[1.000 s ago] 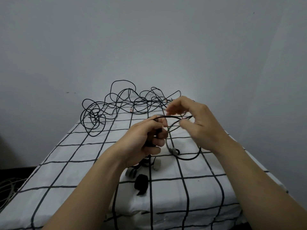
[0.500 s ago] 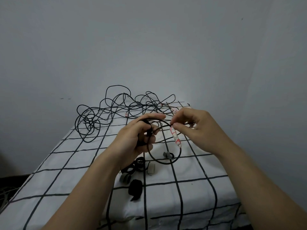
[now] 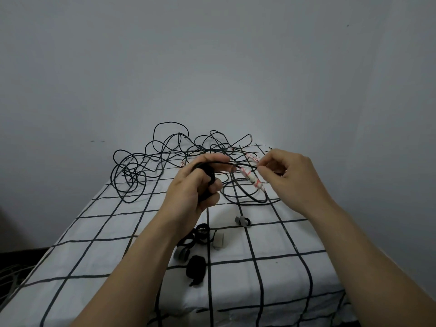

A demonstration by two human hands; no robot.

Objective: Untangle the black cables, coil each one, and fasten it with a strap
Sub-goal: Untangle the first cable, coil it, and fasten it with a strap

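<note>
A tangle of thin black cables lies at the far end of the table. My left hand grips a small coil of black cable above the table's middle. One strand runs from that coil to my right hand, which pinches it near a white tag with red marks. A loose loop of the same cable hangs down to the cloth below both hands. Several black and grey straps lie in front of my left wrist.
The table wears a white cloth with a black grid. A grey wall rises right behind it. A separate grey strap lies near the centre. The cloth's front edge drops off below my forearms.
My right hand has moved right and slightly up, drawing the strand out from the coil. The hanging loop has shifted farther back and right. The view has tilted.
</note>
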